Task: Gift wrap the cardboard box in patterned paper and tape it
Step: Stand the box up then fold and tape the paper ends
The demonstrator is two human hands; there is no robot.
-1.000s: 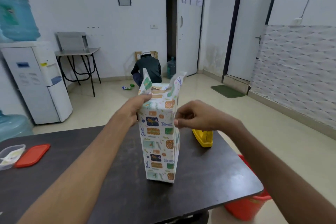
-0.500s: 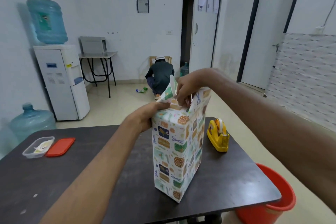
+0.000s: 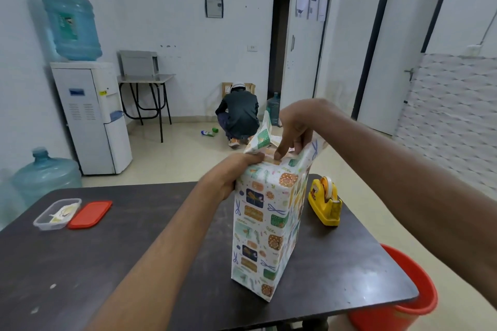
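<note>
A tall box (image 3: 265, 226) wrapped in white patterned paper stands upright on the dark table (image 3: 113, 258). Its top end is unsealed, with paper flaps (image 3: 262, 137) sticking up. My left hand (image 3: 231, 173) grips the box's upper left edge, thumb on the top. From above, my right hand (image 3: 294, 129) presses its fingers down onto the paper fold at the top. To the right of the box a yellow tape dispenser (image 3: 325, 201) sits on the table.
A clear plastic container (image 3: 56, 213) and its red lid (image 3: 90, 213) lie at the table's left. An orange bucket (image 3: 403, 301) stands on the floor at the right. A person (image 3: 238, 115) crouches on the floor behind. A water dispenser (image 3: 88, 113) stands left.
My right hand has risen from the box's right side to its top and now pushes the fold down. The left hand kept its hold. The camera view shifted left and closer.
</note>
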